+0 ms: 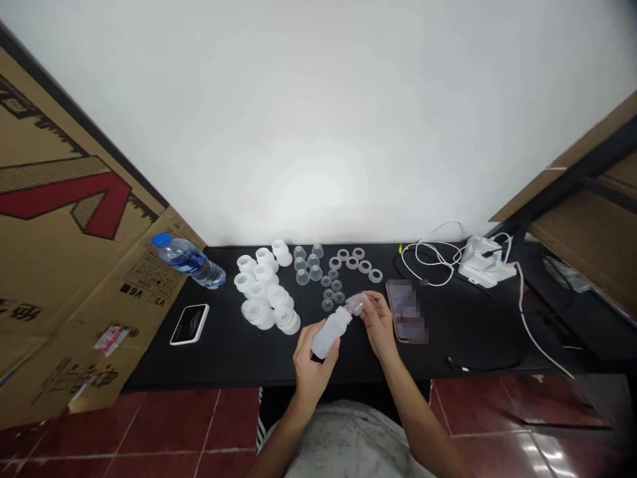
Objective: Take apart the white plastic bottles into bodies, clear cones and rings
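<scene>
My left hand (312, 364) is wrapped round the base of a small translucent plastic bottle (331, 332), held tilted over the black table (239, 352). At the bottle's neck my right hand (379, 323) pinches a small clear cap-like piece (355, 303). Just beyond the hands lie several small clear cups (306, 262), several white rings (358, 262) and a cluster of white plastic funnel-shaped parts (263, 292).
A phone (407, 311) lies right of my right hand. A white device (190, 324) sits at the table's left, a water bottle (189, 260) leans on cardboard (64, 232) behind it. A charger with white cables (480, 260) is at the back right.
</scene>
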{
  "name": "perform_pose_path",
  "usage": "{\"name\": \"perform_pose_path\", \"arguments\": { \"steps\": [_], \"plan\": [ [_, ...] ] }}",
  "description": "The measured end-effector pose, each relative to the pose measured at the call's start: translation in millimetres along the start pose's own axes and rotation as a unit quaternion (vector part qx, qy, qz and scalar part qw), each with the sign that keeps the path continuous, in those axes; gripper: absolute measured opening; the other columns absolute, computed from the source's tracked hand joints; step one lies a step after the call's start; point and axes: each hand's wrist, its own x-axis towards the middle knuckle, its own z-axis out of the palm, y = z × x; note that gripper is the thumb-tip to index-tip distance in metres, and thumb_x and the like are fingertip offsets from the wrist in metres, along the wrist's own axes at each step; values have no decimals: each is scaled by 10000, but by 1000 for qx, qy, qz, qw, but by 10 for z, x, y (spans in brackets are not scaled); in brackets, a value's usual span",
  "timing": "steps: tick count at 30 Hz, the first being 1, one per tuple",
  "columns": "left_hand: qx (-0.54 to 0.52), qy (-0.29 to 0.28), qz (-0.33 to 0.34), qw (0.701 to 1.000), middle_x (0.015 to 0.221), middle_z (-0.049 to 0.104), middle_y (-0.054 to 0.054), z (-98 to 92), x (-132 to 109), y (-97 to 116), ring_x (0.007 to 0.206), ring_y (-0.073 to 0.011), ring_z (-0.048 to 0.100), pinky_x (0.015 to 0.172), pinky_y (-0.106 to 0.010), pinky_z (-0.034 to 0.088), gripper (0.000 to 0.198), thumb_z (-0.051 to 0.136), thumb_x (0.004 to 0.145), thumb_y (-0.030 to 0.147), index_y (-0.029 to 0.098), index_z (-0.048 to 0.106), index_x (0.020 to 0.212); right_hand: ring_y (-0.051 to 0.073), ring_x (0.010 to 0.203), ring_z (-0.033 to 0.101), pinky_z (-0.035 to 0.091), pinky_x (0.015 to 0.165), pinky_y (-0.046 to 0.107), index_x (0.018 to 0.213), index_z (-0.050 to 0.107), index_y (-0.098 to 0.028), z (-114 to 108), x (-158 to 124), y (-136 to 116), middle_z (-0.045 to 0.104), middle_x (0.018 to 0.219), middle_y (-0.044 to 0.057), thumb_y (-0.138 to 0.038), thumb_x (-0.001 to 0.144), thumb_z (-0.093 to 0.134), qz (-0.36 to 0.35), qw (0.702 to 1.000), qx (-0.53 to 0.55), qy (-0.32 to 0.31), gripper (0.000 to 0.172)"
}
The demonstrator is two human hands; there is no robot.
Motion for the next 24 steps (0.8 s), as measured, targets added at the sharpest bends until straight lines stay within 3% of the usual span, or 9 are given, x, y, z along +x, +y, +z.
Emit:
{"name": "perform_pose_path", "arguments": {
  "steps": [5,9,13,18,24],
  "plan": [
    [42,-12,7,999,1132,775,-105,22,7,7,1031,-268,771,905,-380,638,330,803,953,339,210,752,1252,266,1080,782,639,937,397,1187,700,-288,-24,-52,-6,805,1213,79,-488,911,890,18,997,-11,-71,391],
    [73,-32,9,997,1149,787,-102,48,-7,11,1042,-271,782,929,-385,641,408,848,906,327,221,727,1282,319,1122,805,648,988,491,1234,645,-311,1,-75,-55,801,1276,103,-406,820,978,36,991,14,-128,540],
    [87,-49,-8,995,1211,805,-115,37,-32,-23,1068,-283,790,946,-409,644,397,784,967,372,236,708,1332,312,1192,785,644,1015,489,1317,611,-325,36,-80,-47,784,1328,107,-308,753,1023,40,983,22,-177,698],
    [72,-87,-43,993,1263,809,-122,0,-36,-50,1099,-282,797,952,-406,648,382,668,1053,404,242,668,1400,274,1268,745,625,1047,428,1383,607,-335,23,-88,12,751,1393,98,-234,757,1015,15,981,10,-193,754],
    [93,-92,-28,991,1275,805,-127,8,-44,-59,1111,-291,792,968,-430,644,379,636,1070,417,238,666,1403,255,1251,746,622,1050,427,1386,591,-335,13,-97,81,759,1340,84,-255,815,982,-6,982,0,-188,696]
  ]
}}
